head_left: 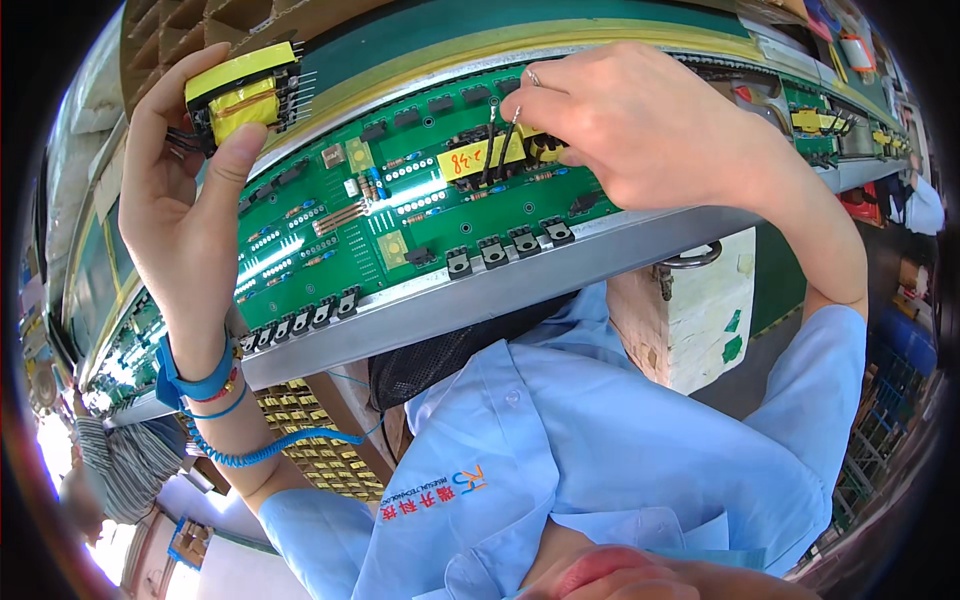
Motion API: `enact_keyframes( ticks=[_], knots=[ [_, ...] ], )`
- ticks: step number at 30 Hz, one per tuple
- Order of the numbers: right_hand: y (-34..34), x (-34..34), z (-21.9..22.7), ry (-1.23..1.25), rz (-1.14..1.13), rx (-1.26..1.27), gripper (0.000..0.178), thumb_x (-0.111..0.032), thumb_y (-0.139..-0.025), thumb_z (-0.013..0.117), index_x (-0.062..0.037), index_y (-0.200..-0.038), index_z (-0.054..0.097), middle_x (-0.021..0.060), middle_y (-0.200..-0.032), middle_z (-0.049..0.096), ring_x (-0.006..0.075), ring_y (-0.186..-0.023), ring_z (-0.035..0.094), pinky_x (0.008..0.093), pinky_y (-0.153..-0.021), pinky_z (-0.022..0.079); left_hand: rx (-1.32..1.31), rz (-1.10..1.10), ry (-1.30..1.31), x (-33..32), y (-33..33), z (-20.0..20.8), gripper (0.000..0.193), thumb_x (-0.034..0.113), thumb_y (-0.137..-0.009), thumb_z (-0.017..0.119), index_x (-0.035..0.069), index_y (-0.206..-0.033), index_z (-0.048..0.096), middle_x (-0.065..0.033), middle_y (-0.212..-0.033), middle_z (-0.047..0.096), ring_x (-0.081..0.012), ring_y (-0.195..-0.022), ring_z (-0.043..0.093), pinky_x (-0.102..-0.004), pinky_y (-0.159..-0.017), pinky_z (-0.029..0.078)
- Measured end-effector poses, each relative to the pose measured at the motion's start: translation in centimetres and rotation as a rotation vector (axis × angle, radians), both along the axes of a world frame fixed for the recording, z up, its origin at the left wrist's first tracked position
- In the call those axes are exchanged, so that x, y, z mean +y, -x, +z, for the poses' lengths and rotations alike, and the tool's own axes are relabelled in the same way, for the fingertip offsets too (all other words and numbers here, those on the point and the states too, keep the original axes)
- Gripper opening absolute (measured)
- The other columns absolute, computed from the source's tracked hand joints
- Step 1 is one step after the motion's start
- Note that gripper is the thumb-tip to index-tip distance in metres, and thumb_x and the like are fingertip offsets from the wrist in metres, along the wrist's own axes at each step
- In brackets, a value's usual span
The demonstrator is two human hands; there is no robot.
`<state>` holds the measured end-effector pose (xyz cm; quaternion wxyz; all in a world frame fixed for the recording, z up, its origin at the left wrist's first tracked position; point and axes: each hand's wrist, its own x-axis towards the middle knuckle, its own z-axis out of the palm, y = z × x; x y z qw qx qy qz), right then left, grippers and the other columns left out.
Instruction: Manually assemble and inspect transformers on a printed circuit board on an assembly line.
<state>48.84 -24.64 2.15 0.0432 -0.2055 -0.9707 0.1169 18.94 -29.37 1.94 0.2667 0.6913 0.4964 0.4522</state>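
Board-mounted transformer (462, 164) on circuit board (500, 215); loose transformer (240, 102) apparently outstanding.
Mounted unit lies between the board's rear and front edges; right hand (635, 125), fingers bent in at its black leads (488, 152) — grip cannot be told. Left hand (182, 205) closed around loose unit, pins (303, 97) bare — not yet fitted.

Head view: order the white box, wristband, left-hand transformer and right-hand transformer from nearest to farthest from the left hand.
1. Left-hand transformer: in the left hand.
2. Wristband: below, on the left wrist.
3. Right-hand transformer: to the right, over the board.
4. White box: lower right, past the board's edge.
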Motion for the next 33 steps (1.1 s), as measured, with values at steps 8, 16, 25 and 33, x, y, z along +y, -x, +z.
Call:
enact_keyframes(
  ticks=[8, 16, 25, 33],
  knots=[
    [0.5, 0.0, 1.0, 0.106, -0.019, -0.113, 0.040, -0.001, -0.068, 0.069, 0.0010, -0.105, 0.058, 0.0135, -0.089, 0.059, 0.0347, -0.083, 0.060, 0.0435, -0.068, 0.047, 0.045, 0.008, 0.074, -1.4, 0.4, -0.8, 0.044, 0.000, -0.087, 0.066, -0.003, -0.129, 0.052, -0.0093, -0.120, 0.057, -0.0129, -0.103, 0.058, -0.0241, -0.090, 0.048],
    [0.4, 0.2, 0.5, 0.103, 0.002, -0.067, 0.041, -0.002, -0.067, 0.071, 0.0005, -0.105, 0.056, 0.0132, -0.090, 0.059, 0.0354, -0.083, 0.060, 0.0435, -0.068, 0.045, 0.109, 0.005, 0.131, -2.7, 0.6, -1.1, 0.045, 0.002, -0.089, 0.064, -0.004, -0.130, 0.048, -0.0131, -0.130, 0.054, -0.0163, -0.110, 0.056, -0.0265, -0.096, 0.045],
    [0.4, -1.0, 0.2, 0.085, -0.131, -0.057, 0.044, 0.003, -0.068, 0.069, -0.0010, -0.110, 0.058, 0.0119, -0.092, 0.059, 0.0340, -0.084, 0.060, 0.0421, -0.068, 0.046, -0.269, -0.548, 0.066, -3.4, -4.0, -2.6, 0.055, 0.028, -0.084, 0.072, -0.005, -0.119, 0.046, -0.0218, -0.107, 0.060, -0.0375, -0.107, 0.060, -0.0564, -0.103, 0.038],
    [-0.4, -1.4, -0.4, 0.041, -0.153, 0.020, 0.044, 0.005, -0.069, 0.066, -0.0022, -0.112, 0.060, 0.0121, -0.093, 0.060, 0.0326, -0.086, 0.061, 0.0408, -0.069, 0.047, 0.335, -0.496, -0.076, -4.0, -7.0, -2.5, 0.051, 0.008, -0.069, 0.075, -0.003, -0.114, 0.052, -0.0207, -0.108, 0.062, -0.0419, -0.117, 0.056, -0.0422, -0.090, 0.051]
  ],
)
